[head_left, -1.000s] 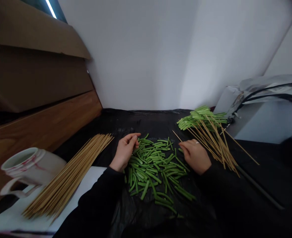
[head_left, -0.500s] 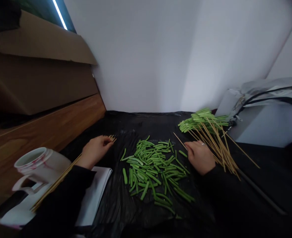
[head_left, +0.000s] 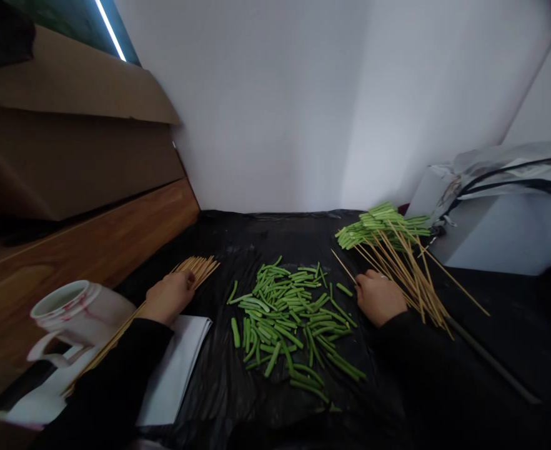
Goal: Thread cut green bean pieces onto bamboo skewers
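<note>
My left hand (head_left: 170, 297) is curled on a bundle of bamboo skewers (head_left: 200, 269), whose tips fan out past the fingers while the shafts run back under my sleeve. In my right hand (head_left: 379, 297) a single bamboo skewer (head_left: 343, 264) is pinched, its tip pointing up and left. Cut green stem pieces (head_left: 280, 312), like garlic scapes or beans, lie scattered between the hands. Beyond my right hand, a pile of skewered green pieces (head_left: 378, 225) rests with its sticks (head_left: 413, 275) pointing toward me.
Black plastic sheeting (head_left: 266, 234) covers the table. On the left stand a stained white mug (head_left: 76, 312), folded white paper (head_left: 175, 369) and a cardboard box (head_left: 79, 156). A white box (head_left: 495, 234) with black cables sits at the right, before a white wall (head_left: 275, 112).
My left hand has slid back toward me along the skewer bundle, showing more of the tips. My right hand and its skewer have shifted slightly right.
</note>
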Demonstrator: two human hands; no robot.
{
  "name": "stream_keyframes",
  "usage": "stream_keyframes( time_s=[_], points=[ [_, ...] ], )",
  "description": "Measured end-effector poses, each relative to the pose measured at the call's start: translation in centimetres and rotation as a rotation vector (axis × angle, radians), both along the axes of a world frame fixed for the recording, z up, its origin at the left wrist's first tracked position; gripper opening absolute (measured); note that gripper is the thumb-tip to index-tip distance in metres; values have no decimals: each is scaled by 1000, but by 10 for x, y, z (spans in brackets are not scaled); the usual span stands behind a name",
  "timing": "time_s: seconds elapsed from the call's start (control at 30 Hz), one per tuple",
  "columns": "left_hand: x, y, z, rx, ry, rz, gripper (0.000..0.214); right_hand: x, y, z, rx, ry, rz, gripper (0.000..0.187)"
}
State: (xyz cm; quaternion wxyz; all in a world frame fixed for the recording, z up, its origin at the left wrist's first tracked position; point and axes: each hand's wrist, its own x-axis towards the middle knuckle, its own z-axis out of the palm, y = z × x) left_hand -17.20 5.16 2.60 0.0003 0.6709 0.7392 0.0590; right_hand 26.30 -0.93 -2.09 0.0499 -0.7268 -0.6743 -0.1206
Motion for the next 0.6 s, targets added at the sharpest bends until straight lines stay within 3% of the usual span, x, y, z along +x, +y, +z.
stream_keyframes(
  time_s=[0.37, 0.6],
  points=[
    [-10, -3, 5, -37, 86, -15, 47, -2, -2, 1, -15, -16, 2, 20],
    [-2, -14, 6, -81, 279, 8, 28, -3, -3, 1, -8, -27, -5, 21]
  ],
)
